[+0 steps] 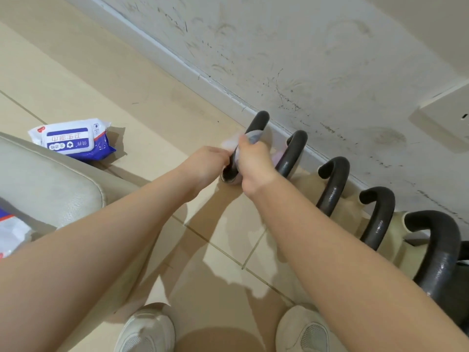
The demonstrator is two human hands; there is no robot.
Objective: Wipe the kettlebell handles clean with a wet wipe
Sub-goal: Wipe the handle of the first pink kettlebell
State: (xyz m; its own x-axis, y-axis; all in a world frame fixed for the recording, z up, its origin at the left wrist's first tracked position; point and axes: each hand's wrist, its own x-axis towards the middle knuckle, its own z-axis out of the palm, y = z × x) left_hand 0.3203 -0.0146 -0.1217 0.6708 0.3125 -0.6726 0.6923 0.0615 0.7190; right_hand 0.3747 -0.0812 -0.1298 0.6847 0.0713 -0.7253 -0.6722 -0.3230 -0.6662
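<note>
Several kettlebells with black handles stand in a row along the wall. On the farthest one, my right hand grips the handle with a white wet wipe wrapped round it. My left hand holds the lower end of the same handle near the bell's body, fingers curled round it. The other handles run toward me at the right, none of them touched.
A blue and white pack of wet wipes lies on the tiled floor at the left. A beige padded bench is beside my left arm. My white shoes stand at the bottom. The scuffed wall is right behind the kettlebells.
</note>
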